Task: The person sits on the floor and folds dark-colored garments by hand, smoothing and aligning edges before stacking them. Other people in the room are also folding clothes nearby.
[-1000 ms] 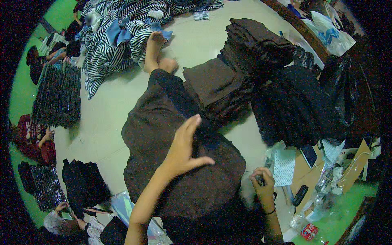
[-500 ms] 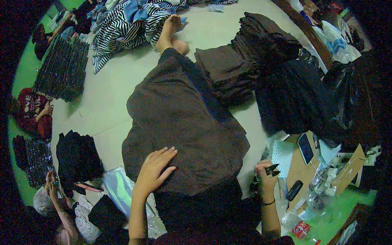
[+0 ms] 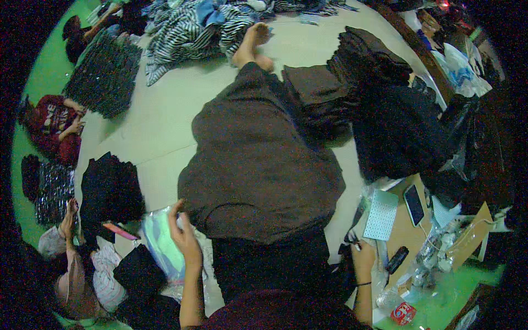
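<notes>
A dark brown garment [image 3: 264, 170] lies spread over my lap and outstretched legs. At its near left edge my left hand [image 3: 186, 237] is raised, fingers apart, with nothing visible in it. My right hand [image 3: 364, 262] is closed low on the right, beside the garment. It holds small dark snips [image 3: 350, 240], partly hidden by the fingers and blurred. My bare feet [image 3: 254, 48] show beyond the garment's far end. A folded stack of brown garments [image 3: 313, 91] sits close by my legs on the right.
Striped clothes [image 3: 201, 38] are heaped at the far end. Black cloth stacks [image 3: 113, 190] stand left, near a seated person [image 3: 55, 126] in maroon. On the right are a dark cloth pile [image 3: 401, 132], a phone [image 3: 412, 204] on cardboard, and plastic bags [image 3: 459, 69].
My left hand has lifted from the garment's surface and shifted left to its edge. The right hand moved slightly down, turning the snips. The whole view has shifted a little.
</notes>
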The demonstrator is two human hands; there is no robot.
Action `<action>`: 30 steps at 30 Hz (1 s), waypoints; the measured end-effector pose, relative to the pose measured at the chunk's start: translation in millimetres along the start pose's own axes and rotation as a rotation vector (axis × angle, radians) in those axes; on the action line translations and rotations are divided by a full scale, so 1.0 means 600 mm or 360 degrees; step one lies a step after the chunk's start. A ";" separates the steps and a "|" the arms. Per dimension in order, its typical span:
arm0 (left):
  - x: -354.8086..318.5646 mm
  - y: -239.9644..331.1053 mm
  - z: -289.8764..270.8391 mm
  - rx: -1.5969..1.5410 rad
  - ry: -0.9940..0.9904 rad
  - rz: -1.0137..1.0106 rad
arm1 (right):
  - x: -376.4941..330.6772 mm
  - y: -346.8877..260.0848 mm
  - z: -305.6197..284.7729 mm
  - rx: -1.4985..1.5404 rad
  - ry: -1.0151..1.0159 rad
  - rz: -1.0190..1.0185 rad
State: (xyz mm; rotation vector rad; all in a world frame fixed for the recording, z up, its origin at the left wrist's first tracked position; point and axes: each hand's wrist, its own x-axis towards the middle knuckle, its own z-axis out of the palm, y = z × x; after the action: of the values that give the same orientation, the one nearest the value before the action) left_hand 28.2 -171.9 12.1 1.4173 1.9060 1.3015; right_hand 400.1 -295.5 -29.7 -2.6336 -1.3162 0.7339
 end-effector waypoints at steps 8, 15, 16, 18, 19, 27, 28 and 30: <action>-0.041 -0.210 -0.011 -0.1147 -0.0640 -0.1793 | 0.025 -0.123 0.035 0.1493 -0.0101 -0.0540; 0.007 -0.197 0.055 -0.1859 -0.0045 -0.1607 | 0.037 -0.091 0.069 0.2054 -0.0044 -0.0016; 0.014 -0.196 0.054 -0.1861 -0.0014 -0.1582 | 0.048 -0.072 0.072 0.1840 -0.0062 0.0070; 0.024 -0.199 0.049 -0.1848 0.0019 -0.1567 | 0.065 -0.043 0.088 0.1007 0.0115 -0.0233; 0.026 -0.202 0.047 -0.1840 0.0033 -0.1567 | 0.069 -0.030 0.094 0.0567 0.0148 -0.0269; 0.037 -0.223 0.025 -0.1658 0.0099 -0.1529 | 0.058 -0.043 0.097 0.0042 -0.0007 -0.0275; 0.039 -0.224 0.020 -0.1626 0.0104 -0.1526 | 0.056 -0.053 0.083 -0.0018 0.0003 -0.0351; 0.043 -0.226 0.012 -0.1566 0.0123 -0.1522 | 0.060 -0.086 0.050 0.0011 -0.0037 -0.0288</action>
State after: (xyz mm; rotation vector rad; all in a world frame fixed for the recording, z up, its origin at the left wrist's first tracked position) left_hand -43.9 -150.6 -103.9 -0.0527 1.2882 1.3982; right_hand 367.1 -239.2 -53.7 -2.4659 -1.5297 0.7421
